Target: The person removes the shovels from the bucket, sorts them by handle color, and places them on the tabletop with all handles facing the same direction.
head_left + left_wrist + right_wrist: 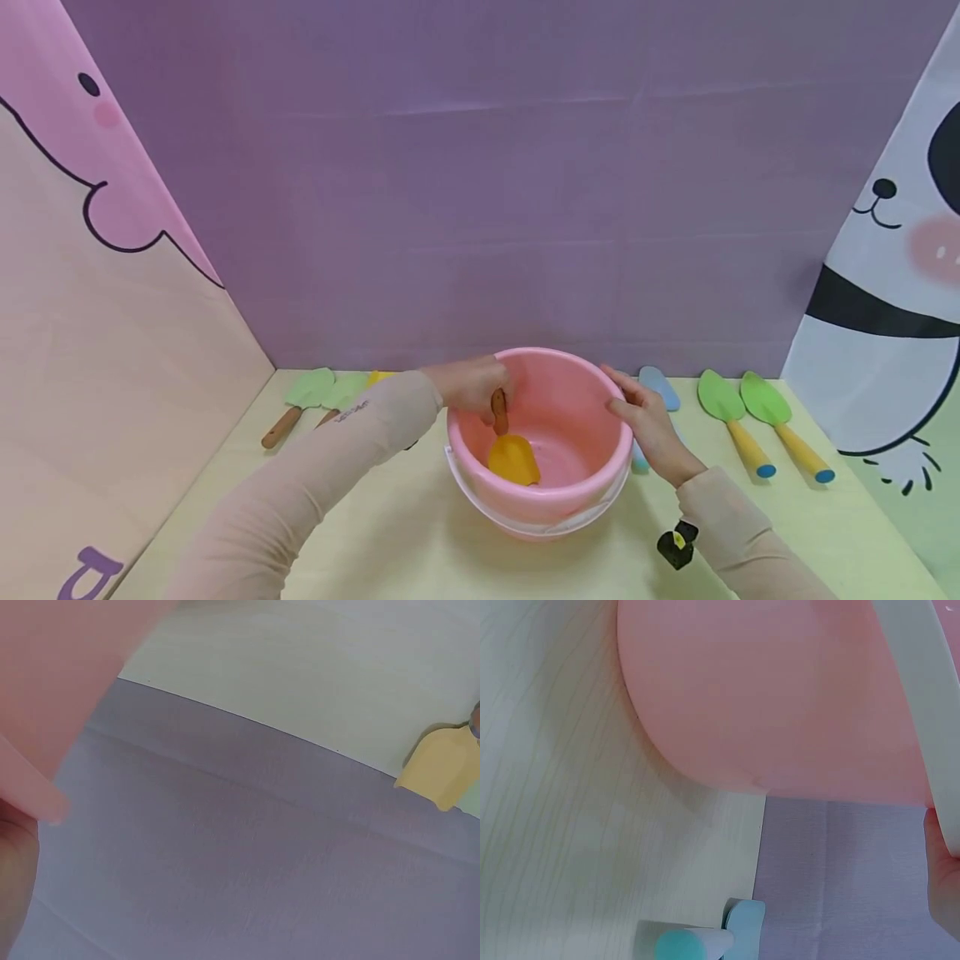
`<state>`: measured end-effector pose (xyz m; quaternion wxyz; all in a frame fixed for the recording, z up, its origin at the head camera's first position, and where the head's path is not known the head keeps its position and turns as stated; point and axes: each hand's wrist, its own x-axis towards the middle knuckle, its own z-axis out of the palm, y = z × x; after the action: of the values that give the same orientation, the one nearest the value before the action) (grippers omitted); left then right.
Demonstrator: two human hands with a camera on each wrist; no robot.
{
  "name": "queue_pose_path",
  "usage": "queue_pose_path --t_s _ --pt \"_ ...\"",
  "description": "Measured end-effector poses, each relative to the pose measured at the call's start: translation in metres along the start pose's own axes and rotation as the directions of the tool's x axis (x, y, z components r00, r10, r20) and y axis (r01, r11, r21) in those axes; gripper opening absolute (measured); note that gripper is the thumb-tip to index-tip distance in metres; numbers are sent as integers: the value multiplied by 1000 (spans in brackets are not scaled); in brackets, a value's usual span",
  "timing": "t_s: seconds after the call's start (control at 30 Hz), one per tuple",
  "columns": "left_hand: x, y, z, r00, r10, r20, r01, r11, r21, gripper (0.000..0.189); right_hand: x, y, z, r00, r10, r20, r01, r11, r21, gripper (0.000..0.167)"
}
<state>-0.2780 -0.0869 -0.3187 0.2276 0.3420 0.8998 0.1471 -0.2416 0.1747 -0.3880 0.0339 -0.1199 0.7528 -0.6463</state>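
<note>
A pink bucket (540,493) with a white handle (517,518) stands on the table, filling much of the right wrist view. Reaching over its left rim, my left hand (474,387) grips the brown wooden handle of a toy shovel. The shovel's yellow blade (514,460) points down inside the bucket; whether it touches the bottom I cannot tell. My right hand (651,418) holds the bucket's right rim, thumb over the edge and fingers outside. In the left wrist view only a sliver of the left hand (15,877) shows, beside the bucket wall (60,667).
Left on the table lie two pale green shovels (309,388) with wooden handles and another yellow shovel (442,766), partly behind my sleeve. A light blue shovel (660,387) lies behind my right hand. Two green shovels (722,396) with yellow handles lie farther right. A purple wall (480,208) stands behind.
</note>
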Motion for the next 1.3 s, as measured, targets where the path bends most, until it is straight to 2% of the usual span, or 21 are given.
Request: queue_pose_path --t_s 0.23,0.4,0.5,0.7,0.83,0.9,1.03,1.1,1.3 --pt "-5 -2 -1 1000 14 -4 -14 1000 15 20 2 0 2 1000 -1 -6 1 1000 2 56" --pt "-10 -4 -5 999 35 -21 -36 999 -39 18 1 0 3 1000 4 -1 -4 1000 1 56" --pt "-12 -7 -8 997 66 -43 -69 995 -67 20 2 1 1 1000 8 -7 -8 1000 3 56" --pt "-21 -10 -13 987 90 -136 -91 996 -2 22 3 1 1 1000 6 -5 -6 1000 12 56" --pt "-28 -14 -14 980 116 -159 -131 987 -90 22 1 0 2 1000 6 -7 -5 1000 11 56" --pt "-33 -17 -14 972 145 -186 -166 981 -98 21 -1 0 2 1000 4 -11 -4 1000 11 55" --pt "-42 -23 -14 942 176 -285 -182 983 3 21 -3 -2 1 1000 2 -7 -2 1000 12 55" --pt "-47 -25 -15 930 169 -325 -173 985 16 22 -3 -2 1 1000 1 -9 -1 1000 11 55" --pt "-61 -29 -16 930 90 -356 -149 978 -143 22 1 -1 3 1000 -1 -25 2 1000 5 55"
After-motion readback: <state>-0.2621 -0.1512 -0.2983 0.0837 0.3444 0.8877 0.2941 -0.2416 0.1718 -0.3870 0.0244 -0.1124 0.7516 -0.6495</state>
